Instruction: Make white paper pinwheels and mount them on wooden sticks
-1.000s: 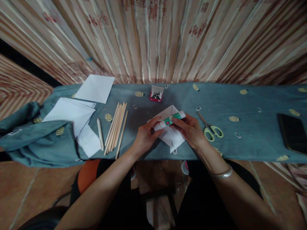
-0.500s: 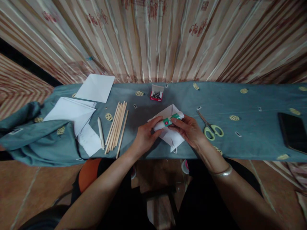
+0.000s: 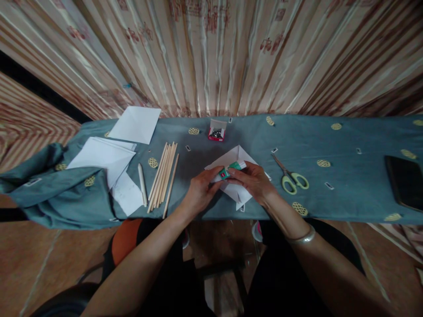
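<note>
Left hand [image 3: 202, 188]: your fingers and thumb close around the lower-left end of the glue stick [image 3: 224, 173], covering most of that end.
Right hand [image 3: 255, 181]: you pinch the same glue stick near its upper-right end, thumb along its green band, white tip showing past your fingers.
Glue stick: it lies tilted between your two hands, over the folded paper [image 3: 235, 193]; you cannot tell whether it touches the sheet.
Folded paper: white, creased, with a pointed corner toward you, flat on the cloth-covered tabletop [image 3: 304, 136] and partly hidden by your hands.
Bracelet [image 3: 306, 237]: a silver band sits around your right wrist.
Scissors [image 3: 293, 179]: green-handled, they lie just right of your right hand, blades pointing away from you.
Phone [image 3: 405, 182]: dark, well apart at the far right.
Red box [image 3: 217, 132]: beyond the folded paper, lid up, small dark metal pieces inside.
Wooden sticks [image 3: 161, 178]: a bundle left of your left hand, one stick slightly apart on its right side.
White rod [image 3: 142, 185]: pointed at its far end, between the bundle and the paper pile [image 3: 105, 154].
Single sheet [image 3: 135, 124]: white, behind that pile, near the curtain [image 3: 214, 57].
</note>
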`<state>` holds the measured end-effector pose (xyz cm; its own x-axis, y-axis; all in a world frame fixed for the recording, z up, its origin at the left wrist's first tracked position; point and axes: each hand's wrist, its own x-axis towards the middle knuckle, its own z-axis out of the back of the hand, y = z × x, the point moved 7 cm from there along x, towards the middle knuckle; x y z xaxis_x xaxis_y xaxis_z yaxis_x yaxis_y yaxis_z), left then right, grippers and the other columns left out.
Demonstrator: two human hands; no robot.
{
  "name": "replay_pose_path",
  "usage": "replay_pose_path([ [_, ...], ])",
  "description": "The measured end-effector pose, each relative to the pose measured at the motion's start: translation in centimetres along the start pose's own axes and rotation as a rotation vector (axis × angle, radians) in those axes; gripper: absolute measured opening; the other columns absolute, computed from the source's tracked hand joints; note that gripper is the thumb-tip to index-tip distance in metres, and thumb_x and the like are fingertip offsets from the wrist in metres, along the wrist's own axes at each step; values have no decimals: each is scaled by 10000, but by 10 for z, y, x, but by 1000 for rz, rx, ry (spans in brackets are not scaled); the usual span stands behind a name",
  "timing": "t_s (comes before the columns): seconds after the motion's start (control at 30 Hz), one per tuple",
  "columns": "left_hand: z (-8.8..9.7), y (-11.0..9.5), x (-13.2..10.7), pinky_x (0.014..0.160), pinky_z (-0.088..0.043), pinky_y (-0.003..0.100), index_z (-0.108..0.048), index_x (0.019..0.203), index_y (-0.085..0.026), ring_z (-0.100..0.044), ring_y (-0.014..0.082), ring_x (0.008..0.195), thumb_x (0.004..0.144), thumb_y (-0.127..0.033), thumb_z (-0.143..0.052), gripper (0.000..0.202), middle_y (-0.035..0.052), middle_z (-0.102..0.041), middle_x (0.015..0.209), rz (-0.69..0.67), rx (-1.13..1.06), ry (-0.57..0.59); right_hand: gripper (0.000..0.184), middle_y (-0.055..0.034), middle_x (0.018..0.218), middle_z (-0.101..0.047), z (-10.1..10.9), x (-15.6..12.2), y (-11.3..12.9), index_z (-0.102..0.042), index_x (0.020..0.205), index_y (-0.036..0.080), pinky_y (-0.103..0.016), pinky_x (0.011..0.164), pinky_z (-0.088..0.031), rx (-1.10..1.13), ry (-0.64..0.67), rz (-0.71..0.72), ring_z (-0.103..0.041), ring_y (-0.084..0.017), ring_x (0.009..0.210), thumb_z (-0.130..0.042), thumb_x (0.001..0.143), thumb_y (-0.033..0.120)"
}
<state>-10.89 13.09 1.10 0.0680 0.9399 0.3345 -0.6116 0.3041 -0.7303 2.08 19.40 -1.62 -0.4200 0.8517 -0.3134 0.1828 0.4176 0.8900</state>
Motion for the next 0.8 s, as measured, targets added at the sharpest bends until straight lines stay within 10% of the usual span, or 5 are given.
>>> replay_pose_path([
  [0.4,48,53,25,967,-485,459,-621,1171,-170,-619,285,1092,848,-189,-546,332,108,-694,1155,179,437,-115,246,-74,952,-745,48,-11,29,-668,991,185,-354,776,-562,-731,-133,406,-704,-204,845,-621,834,369],
  [0.6,33,21,17,1073,-357,559,-536,1293,-155,-406,346,1321,791,-156,-592,506,149,-468,1453,31,553,-2,230,-62,991,-742,53,-26,26,-694,1004,214,-385,794,-568,-929,-93,425,-702,-216,834,-526,852,254],
  [0.8,-6,-4,-8,1009,-416,519,-659,1106,-196,-497,305,1195,788,-219,-661,319,99,-639,1229,-102,321,245,315,-88,1196,-675,45,-38,24,-689,1030,222,-427,965,-513,-1018,33,548,-628,-242,1118,-535,769,137],
])
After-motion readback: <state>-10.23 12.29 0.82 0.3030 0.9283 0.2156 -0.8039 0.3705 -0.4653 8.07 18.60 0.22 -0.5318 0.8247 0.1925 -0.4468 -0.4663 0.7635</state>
